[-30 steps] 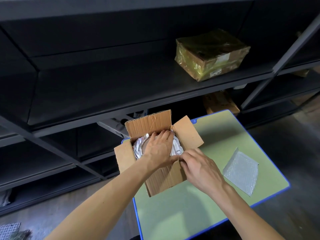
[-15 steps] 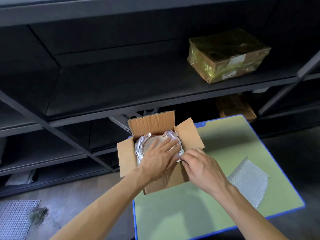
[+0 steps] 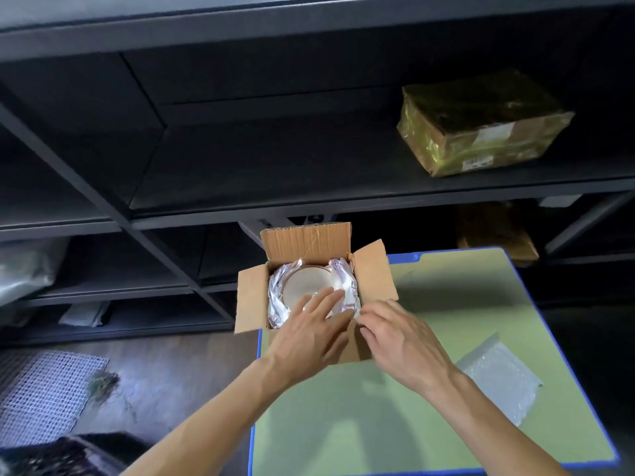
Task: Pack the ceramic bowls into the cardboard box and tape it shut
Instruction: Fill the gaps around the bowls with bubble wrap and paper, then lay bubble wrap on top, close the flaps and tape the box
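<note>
Ceramic bowl [image 3: 305,286] is being pressed by flat left hand [image 3: 309,338] into untaped cardboard box [image 3: 252,297]; bubble wrap [image 3: 345,273] is being pinched by right hand [image 3: 402,341].

Matt corrugated cardboard box [image 3: 295,240] – glossy ceramic bowl [image 3: 305,285] in crinkled plastic wrap [image 3: 276,300].

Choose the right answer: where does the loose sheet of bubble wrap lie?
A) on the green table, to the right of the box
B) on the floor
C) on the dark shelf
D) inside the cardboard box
A: the bubble wrap sheet lies flat on the green table, to the right of the open cardboard box and apart from it.
</note>
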`<state>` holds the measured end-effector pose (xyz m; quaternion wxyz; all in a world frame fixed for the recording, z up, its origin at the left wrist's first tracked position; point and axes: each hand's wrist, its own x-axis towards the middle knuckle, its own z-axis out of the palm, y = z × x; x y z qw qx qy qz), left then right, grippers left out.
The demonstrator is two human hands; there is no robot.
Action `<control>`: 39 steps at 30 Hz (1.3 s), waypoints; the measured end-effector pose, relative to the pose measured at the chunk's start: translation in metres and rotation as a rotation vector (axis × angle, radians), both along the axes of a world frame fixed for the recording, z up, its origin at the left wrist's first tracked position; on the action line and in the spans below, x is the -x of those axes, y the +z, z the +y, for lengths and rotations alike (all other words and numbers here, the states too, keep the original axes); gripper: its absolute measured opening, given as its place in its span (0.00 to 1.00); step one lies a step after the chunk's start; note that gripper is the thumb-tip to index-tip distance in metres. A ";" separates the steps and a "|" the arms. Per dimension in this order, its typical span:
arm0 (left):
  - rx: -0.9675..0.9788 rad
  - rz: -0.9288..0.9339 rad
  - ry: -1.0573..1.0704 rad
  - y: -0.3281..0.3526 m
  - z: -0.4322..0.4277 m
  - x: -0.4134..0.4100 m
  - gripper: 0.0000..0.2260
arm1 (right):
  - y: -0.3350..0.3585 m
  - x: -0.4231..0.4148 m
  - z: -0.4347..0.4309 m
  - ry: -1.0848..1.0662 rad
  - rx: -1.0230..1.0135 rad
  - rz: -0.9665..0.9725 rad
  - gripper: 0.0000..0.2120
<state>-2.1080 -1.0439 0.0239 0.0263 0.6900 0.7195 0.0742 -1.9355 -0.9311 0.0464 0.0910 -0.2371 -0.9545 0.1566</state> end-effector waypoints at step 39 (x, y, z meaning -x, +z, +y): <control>0.402 -0.195 -0.035 -0.050 0.113 -0.182 0.20 | -0.067 -0.213 0.046 -0.453 0.235 -0.463 0.22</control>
